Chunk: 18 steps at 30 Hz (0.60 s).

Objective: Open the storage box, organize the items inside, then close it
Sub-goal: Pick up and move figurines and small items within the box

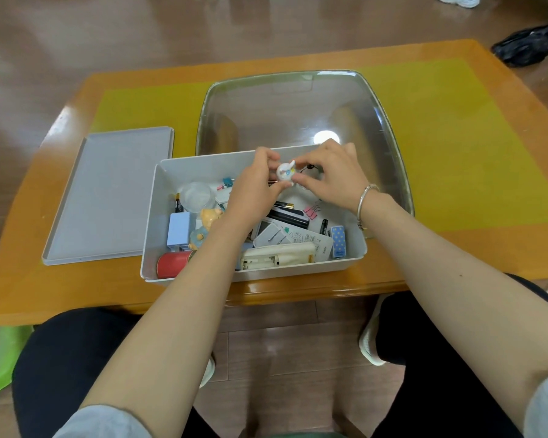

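Lid (108,197) off, flat on table (456,248) left of box (253,273); left hand (253,188) and right hand (332,175) both pinch small white figurine (286,172) above cluttered box; looks light, hard, likely breakable, best held by body; clear tray (389,147) behind; glossy table, wood floor (108,26).

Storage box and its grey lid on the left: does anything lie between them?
Nothing does. In the head view the storage box and grey lid sit almost edge to edge, with only a sliver of table showing.
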{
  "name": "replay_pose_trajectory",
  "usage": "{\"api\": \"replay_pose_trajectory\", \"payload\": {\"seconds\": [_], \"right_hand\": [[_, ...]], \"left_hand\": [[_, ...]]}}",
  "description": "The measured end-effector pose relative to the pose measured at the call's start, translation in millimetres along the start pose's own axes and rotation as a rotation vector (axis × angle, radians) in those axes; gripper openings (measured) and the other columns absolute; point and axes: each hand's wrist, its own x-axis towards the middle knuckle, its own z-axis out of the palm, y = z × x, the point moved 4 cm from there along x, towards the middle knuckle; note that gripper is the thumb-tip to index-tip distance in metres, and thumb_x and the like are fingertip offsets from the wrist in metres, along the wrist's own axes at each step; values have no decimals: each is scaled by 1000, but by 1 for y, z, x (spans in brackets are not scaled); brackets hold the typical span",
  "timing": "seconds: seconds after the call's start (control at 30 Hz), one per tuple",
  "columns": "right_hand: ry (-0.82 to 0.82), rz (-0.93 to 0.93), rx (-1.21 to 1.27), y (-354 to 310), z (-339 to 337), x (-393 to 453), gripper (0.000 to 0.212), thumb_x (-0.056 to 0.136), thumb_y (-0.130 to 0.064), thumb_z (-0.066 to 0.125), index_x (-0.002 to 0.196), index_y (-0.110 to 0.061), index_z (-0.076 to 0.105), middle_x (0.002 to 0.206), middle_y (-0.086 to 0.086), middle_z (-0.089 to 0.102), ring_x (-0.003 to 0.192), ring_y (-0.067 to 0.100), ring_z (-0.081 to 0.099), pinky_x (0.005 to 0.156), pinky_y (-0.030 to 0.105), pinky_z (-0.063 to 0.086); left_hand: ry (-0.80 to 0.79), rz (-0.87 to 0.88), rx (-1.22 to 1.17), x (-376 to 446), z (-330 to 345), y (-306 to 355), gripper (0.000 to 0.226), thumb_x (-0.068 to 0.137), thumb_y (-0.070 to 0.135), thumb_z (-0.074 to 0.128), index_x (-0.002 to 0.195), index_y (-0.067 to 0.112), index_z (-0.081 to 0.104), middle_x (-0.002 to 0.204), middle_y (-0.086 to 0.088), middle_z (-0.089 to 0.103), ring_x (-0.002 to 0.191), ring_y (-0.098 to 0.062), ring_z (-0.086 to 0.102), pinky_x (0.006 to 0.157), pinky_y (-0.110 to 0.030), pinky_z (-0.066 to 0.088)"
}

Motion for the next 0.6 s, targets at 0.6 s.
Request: {"api": "replay_pose_trajectory", "payload": {"seconds": [0.6], "right_hand": [[20, 173, 180, 5, -11, 2, 16, 83, -34, 61, 90, -22, 67, 74, -4, 63, 79, 14, 56, 80, 29, 29]], "left_hand": [[-266, -23, 363, 14, 8, -15, 49, 93, 28, 59, 136, 14, 40, 131, -8, 54, 117, -25, 52, 97, -39, 44]]}}
